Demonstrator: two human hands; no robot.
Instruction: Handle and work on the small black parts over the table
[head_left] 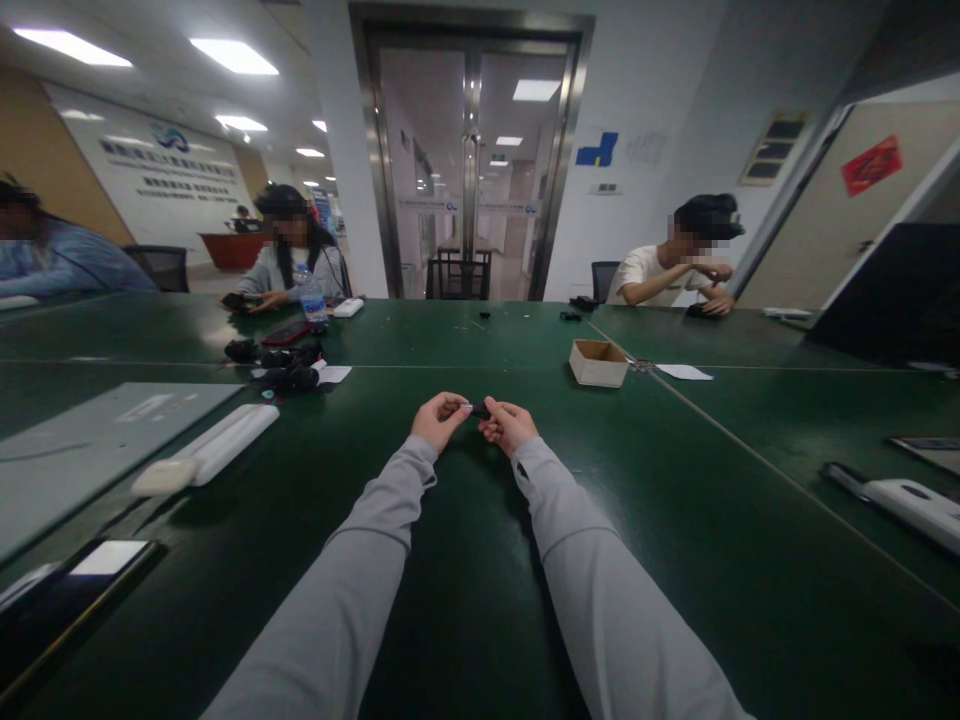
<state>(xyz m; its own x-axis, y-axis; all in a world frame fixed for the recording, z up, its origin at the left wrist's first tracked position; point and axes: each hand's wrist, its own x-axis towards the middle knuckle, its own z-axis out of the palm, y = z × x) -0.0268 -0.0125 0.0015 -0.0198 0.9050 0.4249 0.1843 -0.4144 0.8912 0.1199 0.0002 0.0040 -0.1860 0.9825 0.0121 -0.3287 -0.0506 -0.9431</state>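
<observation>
Here's the small black piece (479,410), at twelve o'clock from you, right between your hands: left hand (438,421) pinching its nine o'clock end, right hand (511,426) gripping the three o'clock end, long axis roughly nine to three, neither hand nearer, both touching
</observation>
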